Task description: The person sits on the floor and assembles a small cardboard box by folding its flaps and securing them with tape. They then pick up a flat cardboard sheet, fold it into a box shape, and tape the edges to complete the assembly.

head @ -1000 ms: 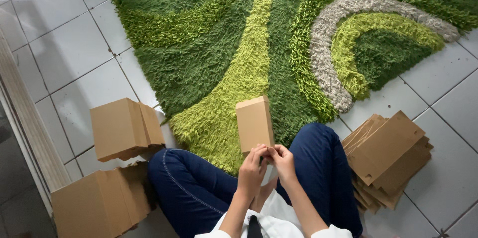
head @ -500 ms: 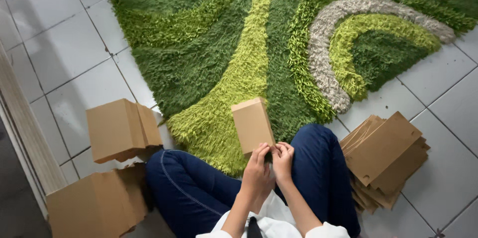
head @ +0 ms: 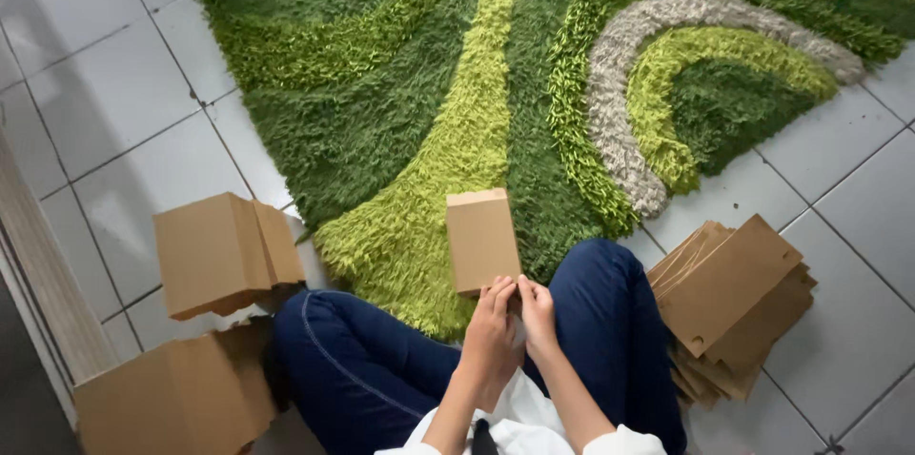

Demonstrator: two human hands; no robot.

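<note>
Head view looks down on a seated person in blue jeans (head: pixel 381 369), both hands together at the lap. Left hand (head: pixel 491 326) and right hand (head: pixel 538 315) touch side by side, fingers pinched on the bottom edge of a small brown cardboard box (head: pixel 483 239), which stands up just above them over the shaggy green rug (head: pixel 429 112). Nothing lies between hands and box. Well to the right of the hands, a fanned stack of flat brown cardboard blanks (head: pixel 734 298) rests on the white tile floor (head: pixel 114 102). To the left, beyond the knee, sit folded boxes (head: pixel 224 253), plain brown, and nearer the lower corner a larger brown carton (head: pixel 172 398).
</note>
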